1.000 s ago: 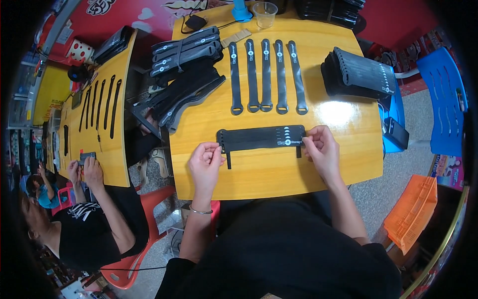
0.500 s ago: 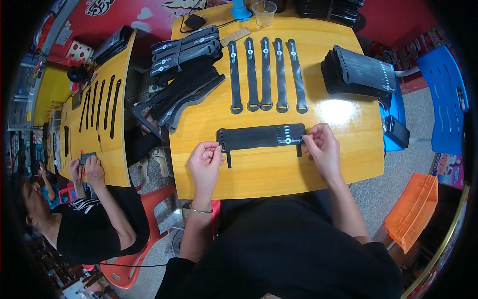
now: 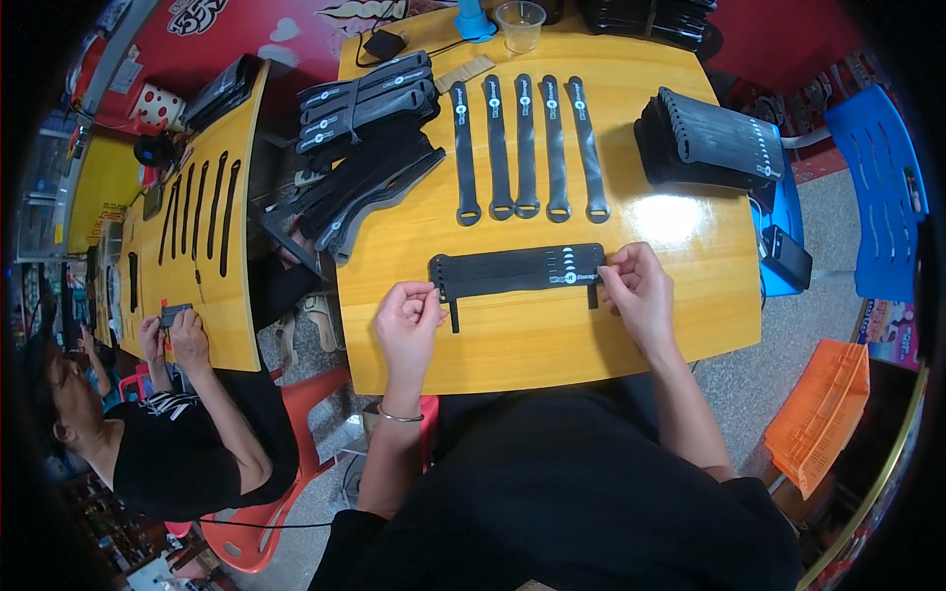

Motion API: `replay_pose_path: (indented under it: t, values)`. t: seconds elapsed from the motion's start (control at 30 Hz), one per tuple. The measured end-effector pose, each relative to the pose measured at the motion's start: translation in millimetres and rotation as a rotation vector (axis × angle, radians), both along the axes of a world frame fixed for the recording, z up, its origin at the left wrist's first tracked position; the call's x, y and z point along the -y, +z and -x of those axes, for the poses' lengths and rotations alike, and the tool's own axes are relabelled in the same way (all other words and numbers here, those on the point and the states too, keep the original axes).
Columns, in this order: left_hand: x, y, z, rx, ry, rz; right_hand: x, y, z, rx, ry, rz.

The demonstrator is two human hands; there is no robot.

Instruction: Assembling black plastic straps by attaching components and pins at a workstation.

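A flat set of black storage straps (image 3: 503,271), overlapped side by side, lies crosswise at the front of the table. Two narrow black strips (image 3: 454,317) stick out from under its near edge, one close to each end. My left hand (image 3: 405,315) pinches the set's left end with thumb and fingertips. At the opposite end, by the printed mark, my right hand (image 3: 639,294) pinches the near corner. Beyond the set, several single black straps (image 3: 526,148) lie apart in a row, their looped ends toward me.
Bundled black straps (image 3: 365,98) and loose dark ones (image 3: 379,187) are piled at the table's left edge. A thick strap stack (image 3: 714,138) stands right. At the back is a clear plastic cup (image 3: 521,28). A co-worker (image 3: 187,443) handles a small dark piece at a neighbouring table.
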State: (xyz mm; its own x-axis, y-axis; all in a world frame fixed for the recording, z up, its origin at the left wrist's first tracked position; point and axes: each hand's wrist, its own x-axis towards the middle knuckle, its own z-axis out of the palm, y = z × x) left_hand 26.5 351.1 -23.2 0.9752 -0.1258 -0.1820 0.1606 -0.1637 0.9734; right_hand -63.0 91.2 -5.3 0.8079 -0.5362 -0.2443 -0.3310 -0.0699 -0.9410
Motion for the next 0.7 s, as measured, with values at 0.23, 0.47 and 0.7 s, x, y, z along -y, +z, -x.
replay_pose_path:
  t: [0.23,0.47,0.7]
  values:
    - [-2,-4,0,0.033,-0.010,0.002,-3,3,-2,0.002,-0.013,0.035]
    - [-2,-6,1,0.080,-0.007,-0.019,-3,0,-1,-0.012,0.033,0.107]
    - [-2,-18,4,0.172,0.006,-0.052,8,8,3,-0.021,0.050,0.151]
